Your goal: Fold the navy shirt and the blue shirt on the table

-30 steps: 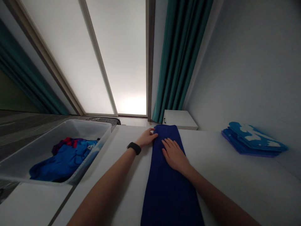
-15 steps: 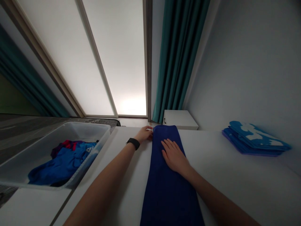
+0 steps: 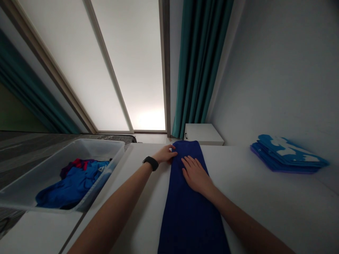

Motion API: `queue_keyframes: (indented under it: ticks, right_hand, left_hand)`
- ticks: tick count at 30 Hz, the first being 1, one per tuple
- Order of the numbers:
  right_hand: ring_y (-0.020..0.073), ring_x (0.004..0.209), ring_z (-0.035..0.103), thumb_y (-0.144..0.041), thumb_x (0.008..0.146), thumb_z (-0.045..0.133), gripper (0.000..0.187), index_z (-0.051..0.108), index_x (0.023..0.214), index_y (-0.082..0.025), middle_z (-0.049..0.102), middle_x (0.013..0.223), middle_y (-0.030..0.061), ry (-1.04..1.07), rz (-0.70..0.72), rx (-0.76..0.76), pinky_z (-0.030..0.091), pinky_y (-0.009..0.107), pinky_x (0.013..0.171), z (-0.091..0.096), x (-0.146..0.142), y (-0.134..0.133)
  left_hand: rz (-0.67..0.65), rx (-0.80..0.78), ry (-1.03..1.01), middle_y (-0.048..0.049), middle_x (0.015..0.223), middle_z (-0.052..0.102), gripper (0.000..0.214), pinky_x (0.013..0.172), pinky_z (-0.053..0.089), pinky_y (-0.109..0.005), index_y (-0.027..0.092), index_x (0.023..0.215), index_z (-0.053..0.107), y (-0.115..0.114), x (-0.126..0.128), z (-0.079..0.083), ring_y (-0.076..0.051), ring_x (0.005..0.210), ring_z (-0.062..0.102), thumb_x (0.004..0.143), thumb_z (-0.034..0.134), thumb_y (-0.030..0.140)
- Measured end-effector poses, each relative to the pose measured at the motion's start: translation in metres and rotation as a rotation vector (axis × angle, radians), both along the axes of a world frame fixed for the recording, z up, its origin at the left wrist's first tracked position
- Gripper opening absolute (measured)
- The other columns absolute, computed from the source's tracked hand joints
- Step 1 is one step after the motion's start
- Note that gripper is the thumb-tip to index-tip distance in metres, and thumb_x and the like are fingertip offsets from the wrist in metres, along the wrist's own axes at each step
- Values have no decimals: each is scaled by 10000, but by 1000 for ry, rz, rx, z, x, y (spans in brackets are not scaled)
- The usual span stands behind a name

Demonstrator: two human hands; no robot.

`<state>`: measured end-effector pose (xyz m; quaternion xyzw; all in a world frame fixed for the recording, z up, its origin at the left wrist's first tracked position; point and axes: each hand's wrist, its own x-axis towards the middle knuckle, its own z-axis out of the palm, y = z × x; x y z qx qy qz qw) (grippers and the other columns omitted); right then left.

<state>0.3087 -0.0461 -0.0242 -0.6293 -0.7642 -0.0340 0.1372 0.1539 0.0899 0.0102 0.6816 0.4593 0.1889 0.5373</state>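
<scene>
1. Okay, right hand lies flat, fingers spread, pressing the dark blue towel; left hand sits curled at its far edge, pinch unclear.
2. Towel lies as a long strip on the white table; looks soft and light, best taken by the edges.
3. Beyond: clear bin holding blue clothes; folded blue stack.

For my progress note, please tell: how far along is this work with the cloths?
Done: a folded blue-and-white stack lies at right. In hand: the left hand and right hand rest on a long navy cloth. Remaining: crumpled blue and red clothes lie in the plastic bin.
</scene>
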Motion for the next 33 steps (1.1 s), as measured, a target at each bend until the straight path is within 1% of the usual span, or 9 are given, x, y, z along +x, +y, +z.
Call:
queue_keyframes:
  ticks: [4,7,12,17,21,24,28,30,33]
  right_hand:
    - [257,1390,319,-322,962,262,529,444,1418,-125,440,1468,122,7,0,-4,206,457,1154,2,-1,0]
    - [262,1390,317,-320,962,264,532,440,1420,-117,432,1473,125,12,-3,-16,204,456,1155,2,-1,0]
    - [262,1393,311,-319,963,261,530,440,1421,-120,426,1477,126,15,-6,-17,198,455,1157,2,-1,0]
    - [259,1390,317,-319,964,265,525,440,1419,-125,435,1471,124,17,-1,-11,207,463,1155,2,-1,0]
    - [254,1388,321,-308,963,285,515,444,1414,-117,442,1466,124,15,0,-2,217,456,1153,3,-1,-1]
    - [255,1388,322,-305,966,280,511,452,1410,-121,449,1461,122,12,1,1,223,458,1153,5,-2,-2]
    - [255,1385,331,-319,974,267,511,445,1416,-134,437,1469,124,10,3,3,233,461,1150,5,-1,-3]
    - [251,1384,336,-333,983,254,515,432,1425,-137,423,1478,127,9,13,6,241,456,1147,5,0,-4]
    - [248,1385,334,-354,992,235,523,425,1428,-137,421,1479,130,7,32,7,245,454,1146,5,0,-4]
  left_hand:
    - [28,-14,-95,94,518,530,348,454,427,-177,155,1072,551,-1,1,3,-75,425,528,758,684,82]
    - [51,-29,-139,80,565,544,340,483,440,-181,151,1055,561,-2,-1,4,-71,463,541,749,668,48]
    - [113,-51,-205,63,602,550,310,515,476,-202,139,1015,571,-3,-2,1,-77,498,563,741,695,64]
    - [201,-31,-270,35,687,589,326,598,542,-263,145,1038,548,-7,-8,-4,-108,581,621,758,714,122]
    - [250,0,-289,37,634,593,239,574,526,-249,144,965,546,-15,-20,-9,-99,534,599,789,702,183]
    - [215,-16,-297,8,632,624,180,540,506,-241,138,892,563,-21,-26,-12,-103,518,595,811,688,239]
    - [104,-74,-334,-22,658,656,226,561,514,-250,131,899,582,-26,-24,-10,-128,572,636,808,707,296]
    - [102,-95,-355,-11,654,650,251,574,520,-254,129,931,585,-27,-20,-8,-125,572,635,798,726,289]
    - [158,-129,-375,11,660,634,295,588,526,-251,132,972,577,-30,-15,-3,-109,564,625,774,757,256]
